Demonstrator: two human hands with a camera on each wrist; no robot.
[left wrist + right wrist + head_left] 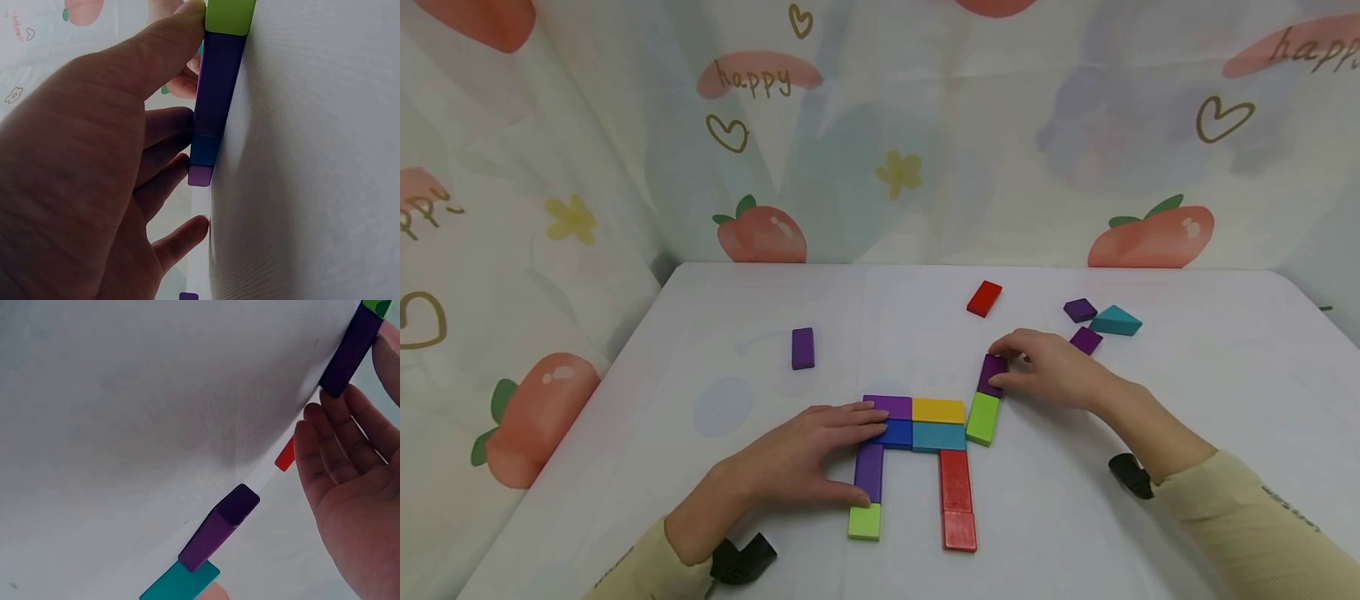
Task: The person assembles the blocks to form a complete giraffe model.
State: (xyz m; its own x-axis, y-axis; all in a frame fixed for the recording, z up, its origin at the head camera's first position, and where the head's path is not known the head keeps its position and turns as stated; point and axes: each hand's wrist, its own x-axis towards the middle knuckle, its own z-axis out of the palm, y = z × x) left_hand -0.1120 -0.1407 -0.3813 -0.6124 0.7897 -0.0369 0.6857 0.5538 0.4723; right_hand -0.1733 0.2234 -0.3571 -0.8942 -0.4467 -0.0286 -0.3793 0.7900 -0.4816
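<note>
My left hand (801, 454) lies flat over the left side of an arrangement of blocks. Its fingertips rest on a purple block (893, 406) and a blue block (898, 434); its thumb touches where an upright purple block (868, 471) meets a lime block (864, 523). Yellow (937, 411) and teal (938, 437) blocks sit at the right, above two red blocks (956, 481) in line. My right hand (1048, 367) pinches a dark purple block (991, 377) between thumb and fingers. That block lies end to end with a slanted lime block (982, 418) beside the yellow one.
A loose purple block (802, 347) lies back left, and a red block (984, 298) behind the right hand. Two small purple blocks (1080, 310) and a teal triangle (1116, 321) group at back right. A patterned curtain (940, 167) hangs behind the table.
</note>
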